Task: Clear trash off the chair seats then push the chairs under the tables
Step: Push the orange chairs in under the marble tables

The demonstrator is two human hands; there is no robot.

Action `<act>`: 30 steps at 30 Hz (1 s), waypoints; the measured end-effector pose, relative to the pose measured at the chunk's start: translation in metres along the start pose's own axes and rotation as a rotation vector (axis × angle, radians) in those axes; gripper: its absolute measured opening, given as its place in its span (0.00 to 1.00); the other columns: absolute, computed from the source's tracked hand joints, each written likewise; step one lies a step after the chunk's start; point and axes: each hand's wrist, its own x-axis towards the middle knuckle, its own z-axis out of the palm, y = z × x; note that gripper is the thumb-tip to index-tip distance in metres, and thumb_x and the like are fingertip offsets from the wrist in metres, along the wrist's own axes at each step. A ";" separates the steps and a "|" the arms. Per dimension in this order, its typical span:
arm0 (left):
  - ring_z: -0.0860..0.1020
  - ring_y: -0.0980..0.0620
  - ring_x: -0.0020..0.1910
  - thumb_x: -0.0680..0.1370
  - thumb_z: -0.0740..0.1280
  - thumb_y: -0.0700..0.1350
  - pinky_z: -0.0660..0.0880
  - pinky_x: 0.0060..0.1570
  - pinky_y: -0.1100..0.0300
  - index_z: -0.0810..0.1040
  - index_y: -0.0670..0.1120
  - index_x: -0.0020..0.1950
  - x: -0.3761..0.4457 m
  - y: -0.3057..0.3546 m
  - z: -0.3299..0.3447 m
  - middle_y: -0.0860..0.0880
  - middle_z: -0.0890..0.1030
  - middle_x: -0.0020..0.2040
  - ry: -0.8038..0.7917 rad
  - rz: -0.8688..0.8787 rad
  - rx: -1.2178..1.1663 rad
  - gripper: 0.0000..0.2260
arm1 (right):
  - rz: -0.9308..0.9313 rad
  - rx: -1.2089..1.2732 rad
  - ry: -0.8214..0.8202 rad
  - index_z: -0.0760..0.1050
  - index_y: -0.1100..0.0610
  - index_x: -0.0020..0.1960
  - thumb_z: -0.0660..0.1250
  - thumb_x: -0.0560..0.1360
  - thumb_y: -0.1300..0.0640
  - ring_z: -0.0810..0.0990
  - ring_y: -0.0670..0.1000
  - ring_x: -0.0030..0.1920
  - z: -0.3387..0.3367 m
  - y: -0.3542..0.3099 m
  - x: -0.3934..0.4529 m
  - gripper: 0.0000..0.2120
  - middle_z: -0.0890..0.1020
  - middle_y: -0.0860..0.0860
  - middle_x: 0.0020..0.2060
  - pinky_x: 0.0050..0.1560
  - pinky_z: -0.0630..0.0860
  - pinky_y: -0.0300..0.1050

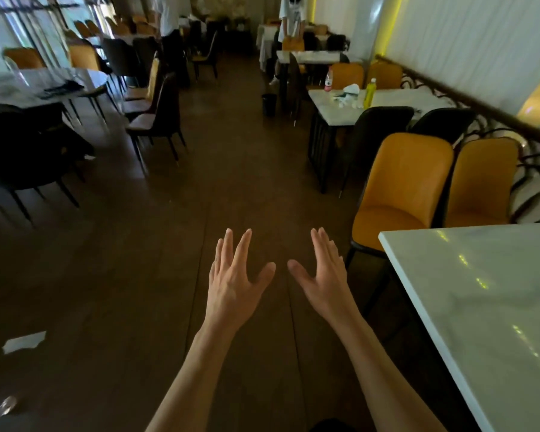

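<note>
Both hands, left hand (234,285) and right hand (321,275), hover spread and empty beside the white table (480,307), likely readying to push the orange chair (399,188) behind it; its seat looks clear.

Head-worn view, forward-down over dining-room floor (138,260)

Both hands, left hand (234,285) and right hand (321,275), are held out side by side above the floor (169,244). To the right stands a table (480,307), and behind it two chairs (402,188) stand side by side. On the farther table (331,110) stand two bottles (369,93). A piece of paper (24,342) lies on the floor at the left.
</note>
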 end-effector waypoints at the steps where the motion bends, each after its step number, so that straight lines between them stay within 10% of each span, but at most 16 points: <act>1: 0.41 0.51 0.79 0.75 0.55 0.71 0.51 0.74 0.46 0.47 0.61 0.79 0.009 -0.003 -0.002 0.51 0.43 0.81 -0.005 0.009 0.000 0.36 | 0.007 -0.006 0.009 0.43 0.45 0.81 0.56 0.75 0.31 0.41 0.52 0.80 0.002 -0.002 0.007 0.41 0.44 0.46 0.81 0.78 0.45 0.62; 30: 0.36 0.56 0.76 0.75 0.55 0.72 0.42 0.71 0.51 0.43 0.64 0.78 0.457 0.076 0.168 0.56 0.38 0.80 -0.223 0.231 -0.008 0.36 | 0.172 0.040 0.282 0.45 0.45 0.80 0.55 0.74 0.28 0.47 0.52 0.80 -0.068 0.138 0.419 0.42 0.47 0.46 0.81 0.77 0.54 0.64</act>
